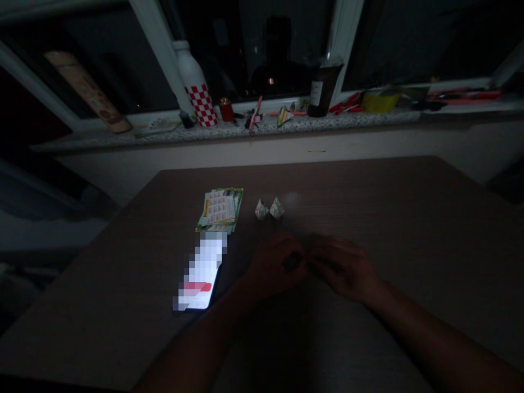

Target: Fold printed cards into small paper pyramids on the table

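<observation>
Fingertips (pixel 311 256) of the left hand (pixel 275 263) and right hand (pixel 344 268) come close together over the brown wooden table (pixel 409 224) in the head view. The left fingers curl round like a ring, and the right fingers bend close together. It is too dark to tell if they pinch anything. Two small, pointy folded paper shapes (pixel 277 208) stand side by side just past the left hand. A stack of printed cards (pixel 219 209) and a bright phone (pixel 202 299) lie to their left. The step looks like tiny fingertip work, so it calls for slow, gentle fingers.
</observation>
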A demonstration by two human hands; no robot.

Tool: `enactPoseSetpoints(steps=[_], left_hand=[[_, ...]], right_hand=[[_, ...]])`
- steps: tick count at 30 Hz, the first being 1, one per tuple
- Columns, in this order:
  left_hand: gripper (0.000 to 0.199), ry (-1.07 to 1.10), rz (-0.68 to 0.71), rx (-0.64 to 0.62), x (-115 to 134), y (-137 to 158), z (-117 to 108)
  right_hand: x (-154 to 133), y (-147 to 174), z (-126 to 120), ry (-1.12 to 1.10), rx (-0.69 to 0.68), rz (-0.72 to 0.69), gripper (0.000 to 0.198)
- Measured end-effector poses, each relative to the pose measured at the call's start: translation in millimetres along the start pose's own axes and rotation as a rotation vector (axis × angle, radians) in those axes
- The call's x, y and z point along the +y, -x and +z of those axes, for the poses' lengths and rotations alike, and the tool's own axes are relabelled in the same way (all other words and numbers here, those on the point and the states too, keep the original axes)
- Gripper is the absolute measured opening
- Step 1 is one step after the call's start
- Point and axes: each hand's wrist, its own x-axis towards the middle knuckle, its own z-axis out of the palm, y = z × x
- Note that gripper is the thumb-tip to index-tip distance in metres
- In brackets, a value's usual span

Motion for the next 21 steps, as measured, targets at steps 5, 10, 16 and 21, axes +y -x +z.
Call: enactPoseSetpoints(steps=[5, 10, 16, 21], left_hand=[[0.003, 0.024, -0.051, -0.034, -2.2, -1.1, 2.7], [0.004, 0.038, -0.062, -0.055, -0.8, -3.6, 3.7], [0.003, 0.071, -0.024, -0.02, 3.3, -4.5, 2.2], [0.006, 0.084, -0.078, -0.045, 1.8, -3.8, -0.7]], right_hand=[[-0.4, -1.3, -0.3, -0.005, -0.005, -0.005, 0.012], [-4.0, -0.6, -3.2, -0.044, 0.01, 0.039, 0.012], [-7.8, 2.6, -4.0, -0.077, 0.023, 0.071, 0.011], [-7.1, 5.7, -6.9, -0.113, 0.041, 0.11, 0.011]])
